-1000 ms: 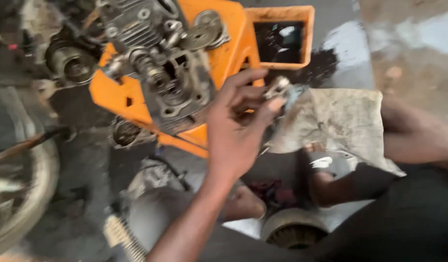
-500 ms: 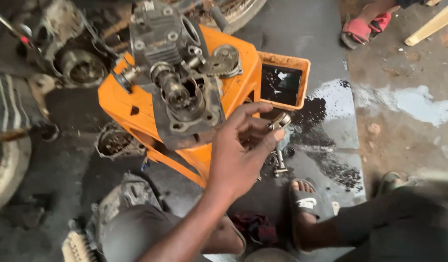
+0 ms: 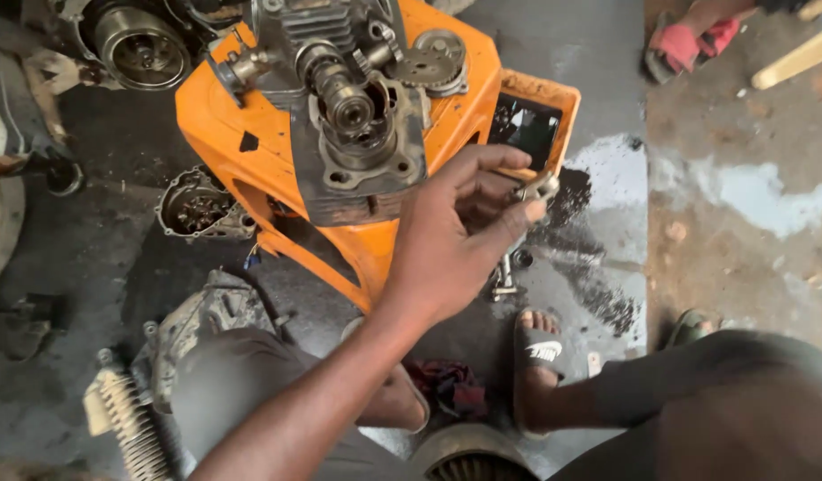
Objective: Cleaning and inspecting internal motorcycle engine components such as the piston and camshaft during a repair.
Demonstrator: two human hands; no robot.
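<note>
a: our left hand [image 3: 451,240] pinches a small metal part [image 3: 537,188] between thumb and fingertips, just right of the engine [image 3: 357,107] on the orange container [image 3: 224,134].

b: its long axis?

a: roughly level, tipped up toward the right. our fingers cover most of it, so we cannot tell its shape.

b: our right hand?

a: out of sight. the wet concrete floor [image 3: 607,178] lies open to the right, and a sandalled foot [image 3: 537,352] sits below.

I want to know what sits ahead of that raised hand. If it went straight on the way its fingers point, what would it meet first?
Probably the orange tray's rim, beyond the left hand and its small metal part; depth is unclear.
</note>
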